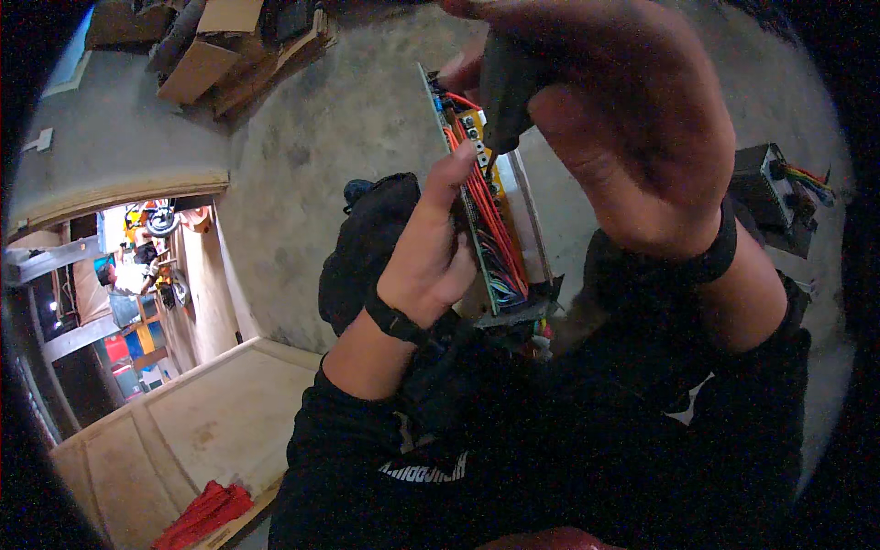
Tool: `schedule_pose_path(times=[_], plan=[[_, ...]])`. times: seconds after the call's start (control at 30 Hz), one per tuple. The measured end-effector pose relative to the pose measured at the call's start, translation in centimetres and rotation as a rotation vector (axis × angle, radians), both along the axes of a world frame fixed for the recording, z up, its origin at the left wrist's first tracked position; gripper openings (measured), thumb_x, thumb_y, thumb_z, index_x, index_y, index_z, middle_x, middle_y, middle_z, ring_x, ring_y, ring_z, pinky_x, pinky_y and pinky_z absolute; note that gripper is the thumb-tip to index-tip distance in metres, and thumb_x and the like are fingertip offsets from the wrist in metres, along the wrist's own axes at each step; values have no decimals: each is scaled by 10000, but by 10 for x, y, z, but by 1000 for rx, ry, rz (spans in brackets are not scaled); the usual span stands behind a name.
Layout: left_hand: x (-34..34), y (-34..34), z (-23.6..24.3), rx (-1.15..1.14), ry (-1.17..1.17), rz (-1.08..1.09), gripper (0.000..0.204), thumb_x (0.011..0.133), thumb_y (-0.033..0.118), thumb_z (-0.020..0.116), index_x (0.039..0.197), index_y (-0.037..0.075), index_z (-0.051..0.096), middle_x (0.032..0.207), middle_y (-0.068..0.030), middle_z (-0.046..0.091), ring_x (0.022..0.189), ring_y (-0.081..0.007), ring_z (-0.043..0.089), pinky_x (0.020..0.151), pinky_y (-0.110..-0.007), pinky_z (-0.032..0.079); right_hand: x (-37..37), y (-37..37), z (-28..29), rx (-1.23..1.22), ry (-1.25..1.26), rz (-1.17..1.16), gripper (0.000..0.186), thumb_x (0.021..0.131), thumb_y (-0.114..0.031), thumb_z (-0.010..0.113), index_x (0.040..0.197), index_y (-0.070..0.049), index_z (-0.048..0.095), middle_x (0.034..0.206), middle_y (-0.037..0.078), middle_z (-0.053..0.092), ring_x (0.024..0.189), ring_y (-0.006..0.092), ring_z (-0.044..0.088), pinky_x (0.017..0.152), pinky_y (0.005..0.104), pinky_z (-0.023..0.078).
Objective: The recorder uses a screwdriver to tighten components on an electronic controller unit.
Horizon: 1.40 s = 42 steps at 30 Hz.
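Observation:
My left hand (431, 243) grips the long side of an electronic circuit board assembly (534, 215), thumb on its near face. A bundle of red-orange wires (481, 202) runs along the board, with yellow parts and a pale metal plate beside it. Darker, multicoloured wires gather at its lower end. Above the board, my right hand (642, 137) is closed around a dark-handled tool, which looks like a screwdriver (509, 96). Its thin tip points down at the board's components; whether it touches them I cannot tell.
At the right, a grey metal box (765, 188) with coloured wires rests on the concrete floor (312, 119). Flattened cardboard (215, 69) lies at the upper left. A red cloth (206, 515) lies on a pale wooden panel (220, 412). Beyond an opening, another person (128, 278) is visible.

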<state>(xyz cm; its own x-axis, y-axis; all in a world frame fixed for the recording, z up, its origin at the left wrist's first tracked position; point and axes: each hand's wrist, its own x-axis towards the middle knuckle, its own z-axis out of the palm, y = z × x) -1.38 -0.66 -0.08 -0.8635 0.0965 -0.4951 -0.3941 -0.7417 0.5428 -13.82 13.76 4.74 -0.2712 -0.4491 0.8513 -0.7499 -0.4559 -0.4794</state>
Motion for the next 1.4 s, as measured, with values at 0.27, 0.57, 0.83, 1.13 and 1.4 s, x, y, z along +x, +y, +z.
schedule_pose_path(times=[0.27, 0.57, 0.83, 1.13, 1.4], plan=[[-4, 5, -3, 26, -37, 79, 601, 891, 542, 517, 1278, 82, 500, 1250, -106, 578, 1152, -247, 556, 1003, -400, 443, -11, 3, 9, 10, 281, -98, 423, 805, 10, 676, 1212, -32, 568, 1098, 147, 574, 941, 239, 593, 831, 402, 499], [-1, 10, 4, -16, -80, 34, 601, 912, 603, 412, 1214, 92, 513, 1049, -69, 629, 921, -199, 634, 785, -370, 542, 11, 6, 15, -22, 311, -259, 417, 817, -36, 657, 1219, -31, 545, 1165, 153, 541, 976, 259, 590, 855, 411, 496], [-1, 8, 2, -49, -77, 100, 629, 910, 614, 397, 1214, 75, 513, 1042, -65, 629, 938, -181, 629, 797, -346, 530, 27, -23, -11, -253, -29, -150, 383, 752, -27, 643, 1127, -67, 576, 1007, 127, 616, 953, 315, 593, 824, 395, 486], [-6, 14, 4, -70, -70, 70, 563, 946, 543, 387, 1258, 87, 493, 1100, -55, 620, 1028, -192, 593, 916, -366, 472, 16, -16, -2, -159, -100, -73, 344, 792, -8, 606, 1130, -39, 554, 1041, 150, 599, 1012, 307, 582, 851, 403, 478], [5, 9, -3, 42, -57, -79, 495, 957, 509, 407, 1239, 112, 492, 1078, -19, 613, 949, -143, 604, 844, -319, 507, 28, -14, 17, -21, -249, -21, 388, 824, -35, 617, 1200, -23, 519, 1148, 167, 547, 1057, 299, 568, 898, 413, 469]])
